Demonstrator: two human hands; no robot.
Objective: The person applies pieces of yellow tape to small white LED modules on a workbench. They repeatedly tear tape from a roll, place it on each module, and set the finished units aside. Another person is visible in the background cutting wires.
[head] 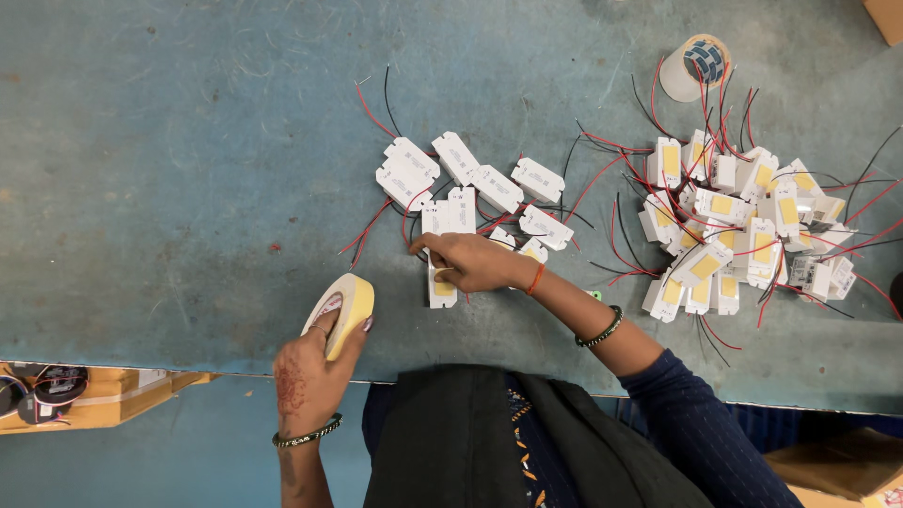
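On blue table, left hand gripping tape roll, right hand pinching white module.

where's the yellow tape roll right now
In the head view the yellow tape roll is in the left hand, lower left of the white modules.

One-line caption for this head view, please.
Left hand holds a tape roll; right hand presses a white module on the blue table.

the left hand grips a roll of cream tape at the near edge of the blue worktop. the right hand presses a white wired module, with more modules just beyond its fingers.
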